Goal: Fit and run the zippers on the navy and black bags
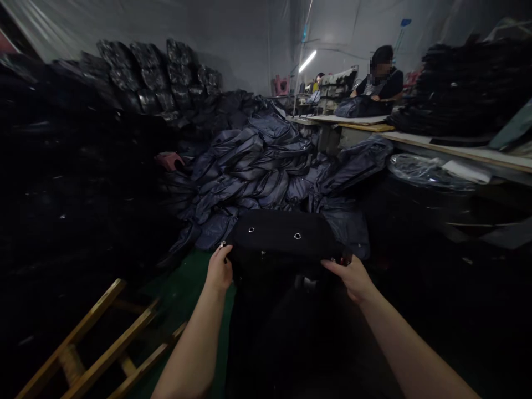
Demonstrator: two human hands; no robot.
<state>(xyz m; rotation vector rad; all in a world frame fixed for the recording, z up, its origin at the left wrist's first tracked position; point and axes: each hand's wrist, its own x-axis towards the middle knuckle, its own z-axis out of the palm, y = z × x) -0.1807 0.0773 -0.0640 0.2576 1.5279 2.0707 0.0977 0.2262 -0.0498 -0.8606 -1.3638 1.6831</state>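
Both my hands hold a black fabric bag (278,238) out in front of me. It has metal eyelets along its top panel. My left hand (219,269) grips its left corner, and my right hand (349,280) grips its right corner, near small metal fittings. The lower part of the black bag hangs down into shadow, where its shape is hard to make out.
A heap of dark blue bags (253,166) lies just beyond my hands, with plastic-wrapped black stacks (145,72) behind it. A wooden stool (95,338) lies on the green floor (187,299) at lower left. A seated person (378,77) works at a far table (349,124).
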